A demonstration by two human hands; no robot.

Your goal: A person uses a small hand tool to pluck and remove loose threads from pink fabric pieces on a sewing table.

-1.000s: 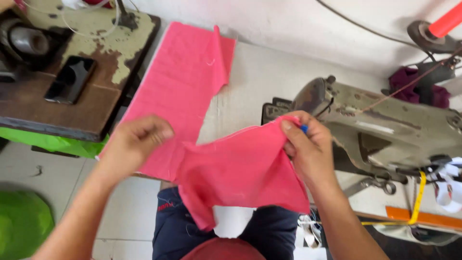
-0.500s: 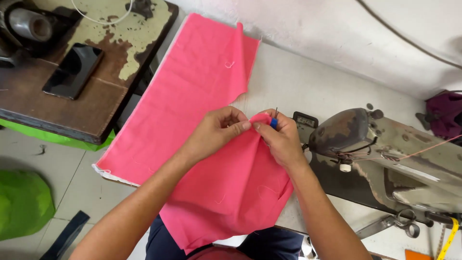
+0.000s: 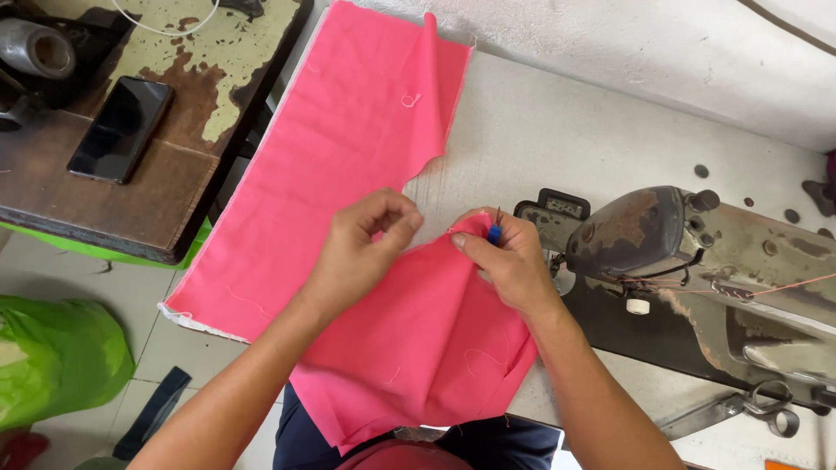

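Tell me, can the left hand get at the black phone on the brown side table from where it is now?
Probably yes: nothing stands between the left hand and the phone, but that hand is pinching pink cloth.

Plain pink cloth (image 3: 348, 174); blue-handled tool (image 3: 494, 233); grey-brown rusty sewing machine (image 3: 688, 252); black phone (image 3: 120, 129); green bag (image 3: 57, 357).

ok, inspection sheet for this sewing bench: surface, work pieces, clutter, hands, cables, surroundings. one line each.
Surface: pale grey table, worn, with small dark holes near the sewing machine.
Work pieces: pink cloth held over the table edge; a longer pink cloth strip lies flat beside it.
Clutter: phone on the peeling side table; scissors below the machine.
Hands: left hand pinches the cloth; right hand grips the cloth and a small blue-handled tool.
Cables: white cord on the side table; thread across the machine.
Surroundings: green bag on tiled floor.
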